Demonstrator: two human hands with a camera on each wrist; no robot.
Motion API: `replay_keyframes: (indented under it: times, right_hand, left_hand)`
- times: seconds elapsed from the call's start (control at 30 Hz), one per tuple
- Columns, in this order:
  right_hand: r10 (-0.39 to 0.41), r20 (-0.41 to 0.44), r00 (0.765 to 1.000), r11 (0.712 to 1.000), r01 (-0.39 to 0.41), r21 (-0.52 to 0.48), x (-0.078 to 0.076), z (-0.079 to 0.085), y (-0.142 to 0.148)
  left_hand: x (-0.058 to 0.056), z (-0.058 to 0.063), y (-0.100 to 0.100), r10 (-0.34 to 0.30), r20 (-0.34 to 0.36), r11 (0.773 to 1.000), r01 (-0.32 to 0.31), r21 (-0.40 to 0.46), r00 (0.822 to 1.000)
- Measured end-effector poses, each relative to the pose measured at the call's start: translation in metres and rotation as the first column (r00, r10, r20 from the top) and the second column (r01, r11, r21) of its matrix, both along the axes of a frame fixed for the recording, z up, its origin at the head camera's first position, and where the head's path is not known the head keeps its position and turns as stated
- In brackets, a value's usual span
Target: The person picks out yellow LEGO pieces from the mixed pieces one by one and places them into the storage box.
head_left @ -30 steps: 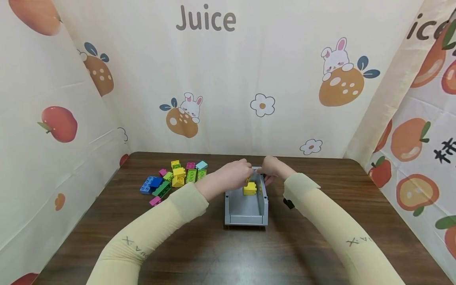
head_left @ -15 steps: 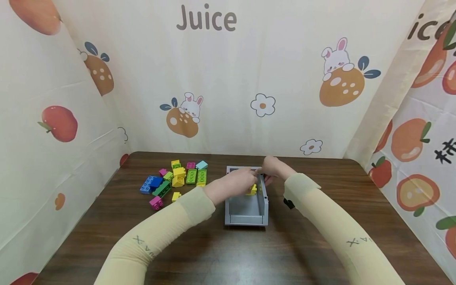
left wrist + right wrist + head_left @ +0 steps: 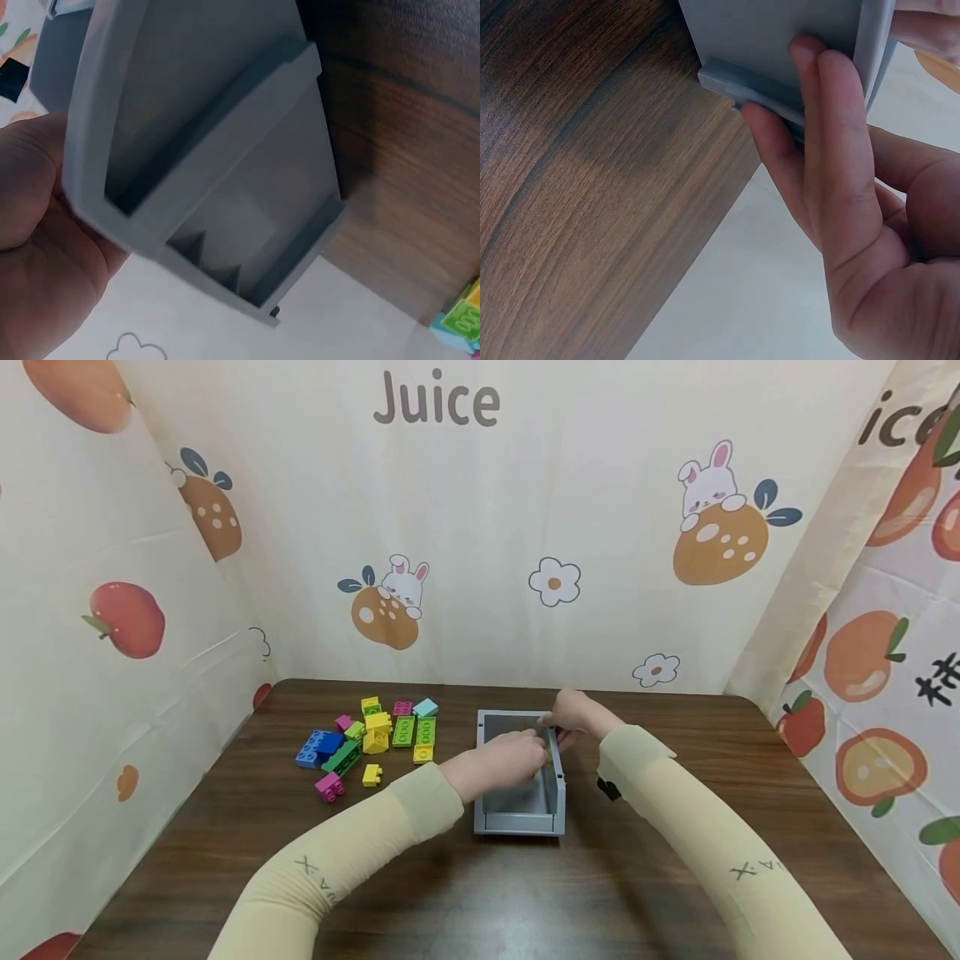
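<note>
My right hand [image 3: 573,712] holds the far right wall of a grey plastic bin [image 3: 519,823] on the table. In the right wrist view its fingers [image 3: 844,112] lie against the bin's outer side. My left hand [image 3: 506,766] reaches down inside the bin near that wall, fingers bent and pointing right. A yellowish patch [image 3: 547,762] shows at its fingertips; the yellow toy brick there is mostly hidden under the hand, and I cannot tell whether it is pinched. The left wrist view shows the palm [image 3: 45,232] beside the bin, its fingertips behind a wall.
Left of the bin lies a loose group of toy bricks, among them a blue brick [image 3: 309,750], a dark green one [image 3: 342,758], a pink one [image 3: 329,787] and a small yellow one [image 3: 372,775]. A printed curtain [image 3: 480,610] hangs behind the table [image 3: 450,893].
My left hand has moved nearer to me along the bin's inside and now covers the yellow brick seen earlier. The right hand stays at the wall.
</note>
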State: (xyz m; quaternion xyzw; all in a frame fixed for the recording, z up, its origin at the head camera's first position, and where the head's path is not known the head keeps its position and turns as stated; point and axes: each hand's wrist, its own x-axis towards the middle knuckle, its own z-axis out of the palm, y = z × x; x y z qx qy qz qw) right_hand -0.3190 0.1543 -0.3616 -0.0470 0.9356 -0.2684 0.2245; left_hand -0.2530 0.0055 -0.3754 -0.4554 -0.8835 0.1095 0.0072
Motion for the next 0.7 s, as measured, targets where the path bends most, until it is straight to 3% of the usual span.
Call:
replay_keyframes:
  times: [0.23,0.7]
  right_hand:
    - [-0.001,0.004,1.0,1.0,0.001,-0.005,0.001,0.001,0.001]
    - [-0.008,0.008,1.0,1.0,0.008,0.01,0.002,0.003,0.0]
  left_hand:
    - [-0.003,-0.011,0.002,-0.014,0.003,1.0,0.014,-0.001,1.0]
    - [-0.003,-0.02,0.002,0.003,0.033,1.0,-0.003,-0.014,0.999]
